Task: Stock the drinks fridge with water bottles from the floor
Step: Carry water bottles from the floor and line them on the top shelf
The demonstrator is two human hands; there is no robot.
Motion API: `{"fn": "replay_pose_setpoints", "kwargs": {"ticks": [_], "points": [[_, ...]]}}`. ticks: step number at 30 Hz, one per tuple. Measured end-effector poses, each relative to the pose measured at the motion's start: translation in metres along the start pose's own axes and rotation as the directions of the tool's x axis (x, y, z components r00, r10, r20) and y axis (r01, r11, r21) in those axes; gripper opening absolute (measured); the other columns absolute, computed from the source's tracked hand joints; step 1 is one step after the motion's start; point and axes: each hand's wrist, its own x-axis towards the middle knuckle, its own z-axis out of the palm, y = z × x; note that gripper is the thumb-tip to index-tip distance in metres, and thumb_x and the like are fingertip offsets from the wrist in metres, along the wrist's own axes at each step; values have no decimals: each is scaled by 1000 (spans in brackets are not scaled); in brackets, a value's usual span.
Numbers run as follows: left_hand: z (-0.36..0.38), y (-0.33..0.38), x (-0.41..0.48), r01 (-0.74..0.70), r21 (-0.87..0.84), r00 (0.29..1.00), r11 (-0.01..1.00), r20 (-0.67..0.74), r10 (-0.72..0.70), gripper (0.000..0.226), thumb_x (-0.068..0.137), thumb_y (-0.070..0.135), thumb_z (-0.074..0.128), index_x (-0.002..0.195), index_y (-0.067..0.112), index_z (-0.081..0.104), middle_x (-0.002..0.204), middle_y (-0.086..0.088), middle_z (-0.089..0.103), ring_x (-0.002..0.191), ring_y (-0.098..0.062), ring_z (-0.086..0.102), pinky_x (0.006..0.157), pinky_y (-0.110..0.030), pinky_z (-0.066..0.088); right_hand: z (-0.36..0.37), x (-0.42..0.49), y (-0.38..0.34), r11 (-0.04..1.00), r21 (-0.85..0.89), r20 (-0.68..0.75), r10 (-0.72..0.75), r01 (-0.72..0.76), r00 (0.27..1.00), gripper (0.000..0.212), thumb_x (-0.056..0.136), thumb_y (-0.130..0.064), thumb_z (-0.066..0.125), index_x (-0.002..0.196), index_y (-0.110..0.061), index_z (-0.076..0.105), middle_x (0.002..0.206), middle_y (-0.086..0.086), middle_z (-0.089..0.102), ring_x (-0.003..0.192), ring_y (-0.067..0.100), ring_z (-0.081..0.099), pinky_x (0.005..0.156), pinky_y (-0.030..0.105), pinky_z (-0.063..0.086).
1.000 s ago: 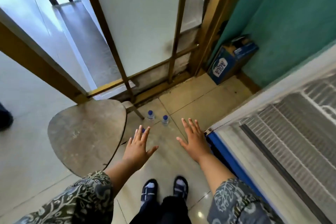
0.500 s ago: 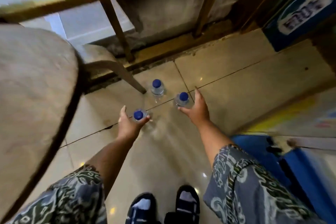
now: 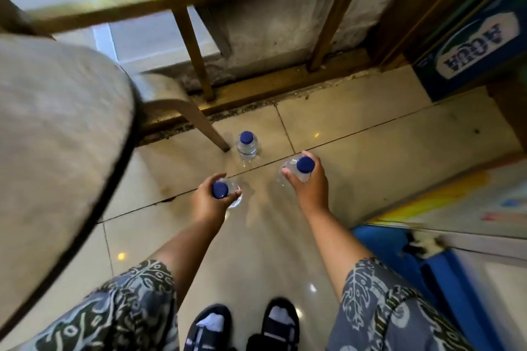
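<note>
Both arms reach down over the tiled floor [image 3: 356, 111]. The left hand [image 3: 209, 202] has its fingers clamped on a clear, blue-capped water bottle [image 3: 225, 191]; the right hand [image 3: 309, 182] grips a second bottle [image 3: 299, 169]. A third bottle [image 3: 246, 145] stands upright on the floor beyond them, beside a chair leg [image 3: 199, 120].

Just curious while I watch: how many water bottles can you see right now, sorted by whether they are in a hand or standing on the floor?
Held in the left hand: 1 bottle
Held in the right hand: 1 bottle
Standing on the floor tiles, beside the chair leg: 1 bottle
Total: 3 bottles, all with blue caps
</note>
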Motion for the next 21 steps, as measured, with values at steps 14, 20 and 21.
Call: {"fn": "replay_pose_setpoints", "kwargs": {"ticks": [14, 20, 21], "points": [[-172, 338, -298, -440, 37, 872, 897, 257, 417, 56, 62, 23, 86, 113, 14, 65, 101, -1, 64, 94, -15, 59, 86, -25, 47, -256, -232, -330, 991, 69, -108, -106, 114, 988, 56, 72, -18, 80, 120, -13, 53, 108, 0, 60, 100, 15, 56, 85, 23, 43], [-212, 442, -397, -630, -185, 666, 754, 370, 648, 41, 66, 13, 83, 102, 12, 65, 86, 1, 69, 77, -2, 66, 78, -21, 55, -363, -330, -395, 947, 111, -295, -259, 302, 920, 49, 68, -24, 83, 108, -24, 55, 106, 0, 65, 96, 17, 63, 86, 30, 50], [-213, 456, -415, -658, -221, 618, 720, 389, 683, 38, 69, 10, 81, 103, 11, 65, 83, 4, 68, 70, 5, 65, 71, -12, 54, -376, -346, -401, 928, 140, -365, -277, 346, 889, 46, 67, -23, 84, 104, -25, 57, 103, 0, 66, 93, 17, 64, 83, 31, 52]]}}
